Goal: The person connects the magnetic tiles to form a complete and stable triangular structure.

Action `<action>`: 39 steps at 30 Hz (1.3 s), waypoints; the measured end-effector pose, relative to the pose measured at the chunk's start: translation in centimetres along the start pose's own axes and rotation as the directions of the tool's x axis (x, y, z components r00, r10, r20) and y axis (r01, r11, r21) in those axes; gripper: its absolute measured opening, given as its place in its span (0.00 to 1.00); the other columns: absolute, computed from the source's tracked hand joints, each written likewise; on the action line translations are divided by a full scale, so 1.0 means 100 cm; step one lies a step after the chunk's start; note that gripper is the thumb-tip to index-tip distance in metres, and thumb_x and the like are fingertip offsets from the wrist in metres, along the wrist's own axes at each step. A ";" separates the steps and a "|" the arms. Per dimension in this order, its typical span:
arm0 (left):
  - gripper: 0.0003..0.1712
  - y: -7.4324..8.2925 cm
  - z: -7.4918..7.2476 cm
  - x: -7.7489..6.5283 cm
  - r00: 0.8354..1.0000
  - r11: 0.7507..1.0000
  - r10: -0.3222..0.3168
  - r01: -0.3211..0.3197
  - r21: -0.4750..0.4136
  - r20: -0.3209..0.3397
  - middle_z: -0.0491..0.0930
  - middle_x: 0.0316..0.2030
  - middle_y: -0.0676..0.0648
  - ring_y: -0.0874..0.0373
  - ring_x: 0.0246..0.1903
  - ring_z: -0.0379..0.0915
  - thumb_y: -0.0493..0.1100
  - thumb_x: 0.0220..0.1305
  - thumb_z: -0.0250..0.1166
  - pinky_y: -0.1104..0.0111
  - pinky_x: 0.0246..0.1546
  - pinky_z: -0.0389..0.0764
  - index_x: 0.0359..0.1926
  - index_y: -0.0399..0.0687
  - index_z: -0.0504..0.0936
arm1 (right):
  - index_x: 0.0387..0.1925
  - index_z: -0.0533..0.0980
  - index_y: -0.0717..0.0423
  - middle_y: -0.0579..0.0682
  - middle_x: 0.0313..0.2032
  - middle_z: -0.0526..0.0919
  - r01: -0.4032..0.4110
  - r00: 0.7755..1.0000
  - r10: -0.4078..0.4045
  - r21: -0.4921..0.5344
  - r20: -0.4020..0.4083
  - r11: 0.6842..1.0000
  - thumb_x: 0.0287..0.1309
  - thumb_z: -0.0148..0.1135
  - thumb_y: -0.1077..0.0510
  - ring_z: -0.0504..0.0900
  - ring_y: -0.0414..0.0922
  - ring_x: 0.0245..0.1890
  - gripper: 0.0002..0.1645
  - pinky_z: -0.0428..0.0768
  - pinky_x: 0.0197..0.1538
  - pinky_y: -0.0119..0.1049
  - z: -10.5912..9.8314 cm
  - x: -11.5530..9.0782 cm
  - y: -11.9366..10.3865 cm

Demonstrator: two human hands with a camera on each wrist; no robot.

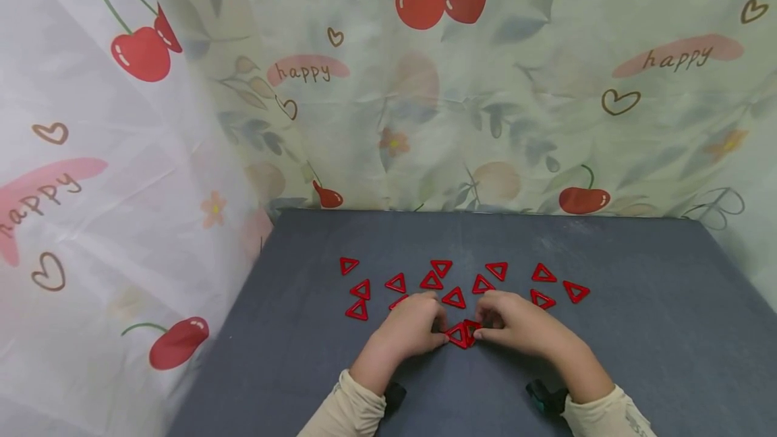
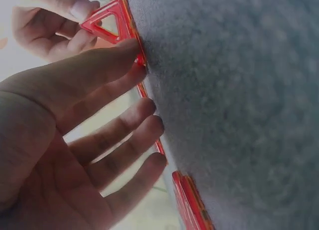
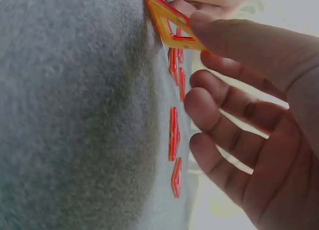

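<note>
Two hollow red triangular tiles meet at their edges between the hands in the head view. My left hand [image 1: 413, 326] pinches the left tile [image 1: 464, 340], which lies low at the cloth, between thumb and index finger. My right hand [image 1: 522, 326] pinches the other tile [image 3: 159, 18] by a corner; it stands tilted up from the surface. In the left wrist view this raised tile [image 2: 122, 19] rises beside the left thumb. The other fingers of both hands are spread loosely. The left fingers partly cover another tile [image 1: 396, 303] behind them.
Several more red triangular tiles lie scattered beyond the hands, such as one tile [image 1: 359, 310] at left and one tile [image 1: 569, 292] at right. A dark grey cloth [image 1: 655, 329] covers the table. A printed curtain [image 1: 364, 174] hangs behind and at left.
</note>
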State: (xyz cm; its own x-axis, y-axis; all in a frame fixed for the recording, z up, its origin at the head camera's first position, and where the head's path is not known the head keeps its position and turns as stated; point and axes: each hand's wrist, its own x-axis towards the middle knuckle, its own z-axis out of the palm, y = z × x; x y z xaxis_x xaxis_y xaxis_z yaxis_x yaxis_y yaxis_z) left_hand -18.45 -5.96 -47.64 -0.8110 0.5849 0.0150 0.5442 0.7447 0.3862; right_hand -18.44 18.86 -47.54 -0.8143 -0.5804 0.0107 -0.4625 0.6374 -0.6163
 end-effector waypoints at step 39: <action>0.16 -0.060 -0.021 -0.017 0.946 0.936 -0.323 0.318 -0.152 -0.011 0.77 0.30 0.51 0.61 0.26 0.72 0.46 0.62 0.80 0.66 0.28 0.75 0.46 0.45 0.87 | 0.37 0.81 0.42 0.35 0.32 0.79 -0.003 0.999 0.003 -0.003 -0.033 1.000 0.62 0.78 0.53 0.77 0.33 0.30 0.10 0.79 0.36 0.30 0.002 -0.001 0.003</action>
State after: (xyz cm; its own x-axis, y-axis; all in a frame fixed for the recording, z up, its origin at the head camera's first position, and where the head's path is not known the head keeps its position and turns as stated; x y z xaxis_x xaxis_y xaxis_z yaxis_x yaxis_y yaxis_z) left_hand -20.80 -12.08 -48.02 -0.9455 0.3095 -0.1008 0.2191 0.8342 0.5060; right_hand -18.40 18.99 -47.91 -0.8268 -0.5614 0.0349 -0.4609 0.6406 -0.6142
